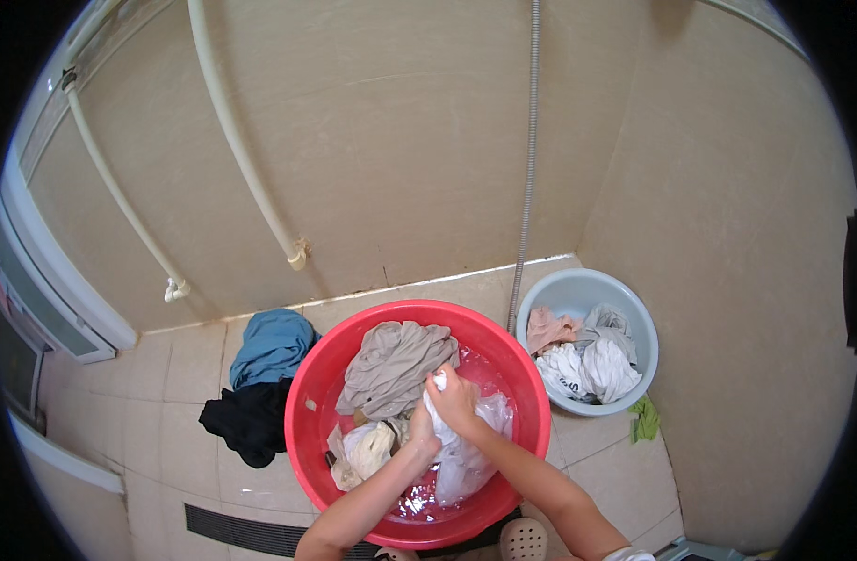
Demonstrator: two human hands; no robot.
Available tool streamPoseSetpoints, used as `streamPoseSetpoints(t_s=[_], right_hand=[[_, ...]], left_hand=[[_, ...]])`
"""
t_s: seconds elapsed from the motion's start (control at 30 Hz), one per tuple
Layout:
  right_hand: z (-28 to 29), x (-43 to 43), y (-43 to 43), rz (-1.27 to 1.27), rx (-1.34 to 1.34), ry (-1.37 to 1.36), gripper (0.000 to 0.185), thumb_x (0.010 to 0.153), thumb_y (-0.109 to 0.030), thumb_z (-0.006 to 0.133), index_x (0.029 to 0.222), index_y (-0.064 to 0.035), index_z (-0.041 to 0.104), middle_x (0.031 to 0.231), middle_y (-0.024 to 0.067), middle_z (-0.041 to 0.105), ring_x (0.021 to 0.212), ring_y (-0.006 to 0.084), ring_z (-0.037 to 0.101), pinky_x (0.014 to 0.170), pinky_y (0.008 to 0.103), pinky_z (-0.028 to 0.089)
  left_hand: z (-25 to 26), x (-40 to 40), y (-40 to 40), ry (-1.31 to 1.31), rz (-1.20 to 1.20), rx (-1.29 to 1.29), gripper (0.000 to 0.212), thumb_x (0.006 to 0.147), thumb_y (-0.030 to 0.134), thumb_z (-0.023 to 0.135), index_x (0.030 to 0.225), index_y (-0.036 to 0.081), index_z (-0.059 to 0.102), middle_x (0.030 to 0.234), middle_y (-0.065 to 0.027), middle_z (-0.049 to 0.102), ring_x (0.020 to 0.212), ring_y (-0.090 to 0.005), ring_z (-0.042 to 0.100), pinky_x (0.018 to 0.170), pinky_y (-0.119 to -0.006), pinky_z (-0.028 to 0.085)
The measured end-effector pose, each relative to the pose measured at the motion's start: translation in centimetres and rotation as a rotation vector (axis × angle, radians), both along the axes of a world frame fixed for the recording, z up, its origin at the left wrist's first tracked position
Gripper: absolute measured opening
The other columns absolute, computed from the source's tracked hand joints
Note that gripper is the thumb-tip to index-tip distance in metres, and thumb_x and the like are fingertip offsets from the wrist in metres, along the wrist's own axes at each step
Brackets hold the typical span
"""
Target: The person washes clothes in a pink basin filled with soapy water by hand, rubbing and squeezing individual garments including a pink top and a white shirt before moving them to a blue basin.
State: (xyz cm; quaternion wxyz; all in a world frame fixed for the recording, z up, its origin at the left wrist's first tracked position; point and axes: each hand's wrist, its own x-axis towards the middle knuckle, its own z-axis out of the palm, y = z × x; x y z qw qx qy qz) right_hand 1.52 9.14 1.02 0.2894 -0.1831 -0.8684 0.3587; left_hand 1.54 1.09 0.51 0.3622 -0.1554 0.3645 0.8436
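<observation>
A large red plastic basin point(305, 491) stands on the tiled floor before me, with water in its lower part. Over its middle, my left hand point(423, 424) and my right hand point(456, 400) grip the same white wet cloth point(467, 466), bunched between the fists. The cloth's loose end spreads down into the water. Against the far side of the basin lies a heap of grey-beige fabric point(397, 365), just beyond my hands. Left of my left hand is a cream and white garment point(369, 449), partly hidden by my forearm.
A pale blue basin point(649, 336) at the right holds pink, grey and white clothes point(586, 365). Blue point(272, 347) and black garments point(249, 424) lie on the floor at left. A green cloth point(643, 421) touches the right wall. A shower hose point(530, 161), pipes point(242, 147) and a floor drain grate point(246, 531) are visible.
</observation>
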Motion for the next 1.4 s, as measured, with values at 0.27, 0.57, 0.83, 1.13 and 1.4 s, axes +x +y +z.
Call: streamPoseSetpoints(t_s=[0.27,0.57,0.83,1.13,1.4], right_hand=[[0.0,0.9,2.3,-0.085,0.011,-0.135,0.034,0.08,-0.036,0.065,0.088,-0.0057,0.052,0.066,0.0185,0.061,0.063,0.0386,0.06,0.053,0.0473,0.043],[3.5,5.6,-6.6,0.147,-0.234,0.074,0.028,0.073,-0.029,0.072,0.077,-0.007,0.055,0.067,0.0133,0.06,0.064,0.033,0.057,0.064,0.0401,0.039],[3.1,6.6,-5.8,0.405,0.081,0.278,0.022,0.069,-0.024,0.074,0.069,-0.0113,0.057,0.062,0.0064,0.058,0.058,0.024,0.057,0.062,0.0336,0.039],[0.4,1.8,1.1,-0.016,0.106,0.144,0.018,0.072,-0.019,0.066,0.068,-0.008,0.053,0.055,0.0149,0.054,0.053,0.0361,0.054,0.051,0.0464,0.04],[0.8,2.6,0.2,-0.094,-0.167,-0.014,0.024,0.077,-0.027,0.067,0.075,-0.0061,0.055,0.059,0.0179,0.057,0.057,0.0363,0.058,0.052,0.0442,0.043]], left_hand=[[-2.5,0.4,-1.2,0.156,0.036,-0.173,0.038,0.096,0.035,0.042,0.111,0.002,0.053,0.104,-0.0095,0.06,0.094,-0.0212,0.058,0.082,-0.036,0.047],[-7.6,-1.2,-3.1,0.086,-0.011,0.026,0.043,0.093,0.046,0.042,0.111,0.009,0.054,0.106,-0.0058,0.06,0.096,-0.0184,0.059,0.082,-0.036,0.048],[-5.3,0.3,-2.4,-0.046,0.016,0.1,0.039,0.094,0.04,0.044,0.11,0.008,0.055,0.102,-0.0055,0.061,0.092,-0.0185,0.06,0.08,-0.035,0.048],[-2.8,1.8,-0.9,-0.144,-0.019,0.079,0.04,0.093,0.039,0.044,0.112,0.007,0.057,0.106,-0.0057,0.062,0.093,-0.0205,0.06,0.082,-0.035,0.048],[-0.8,1.9,-0.4,-0.136,0.0,-0.082,0.043,0.094,0.04,0.042,0.112,0.004,0.056,0.103,-0.009,0.063,0.092,-0.0224,0.061,0.081,-0.034,0.048]])
